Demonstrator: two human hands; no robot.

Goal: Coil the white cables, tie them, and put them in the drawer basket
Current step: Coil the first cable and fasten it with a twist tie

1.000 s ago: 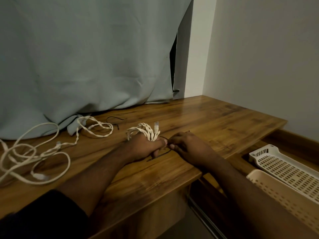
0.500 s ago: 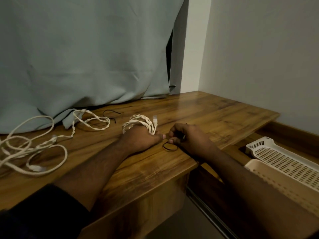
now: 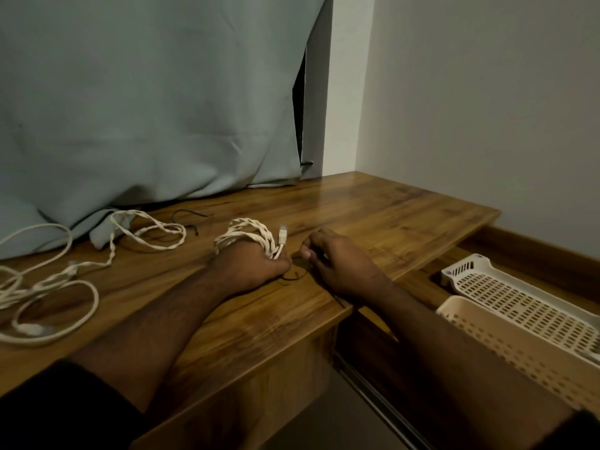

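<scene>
**Two hands meeting over one coiled cable**

Two hands are resting on the wooden desk, nearly touching. My left hand is gripping a coiled white cable: the twisted, braided-looking loops are standing up over my knuckles, and a pale plug is sticking up at the coil's right side. My right hand is lying just beside it with fingers curled, thumb and forefinger pinching toward a thin black tie that is looping on the wood between both hands; I cannot tell for certain whether the pinch is actually holding it, since the strand is dark and fine.

Farther left, a loose white cable is sprawling in open loops across the desk, running off the picture's left edge. A second thin black tie is lying near the curtain, which is draping onto the desk and hiding part of the cable. At right, below desk level, a white perforated basket and a beige basket are sitting in the open drawer, partly cut off.
</scene>
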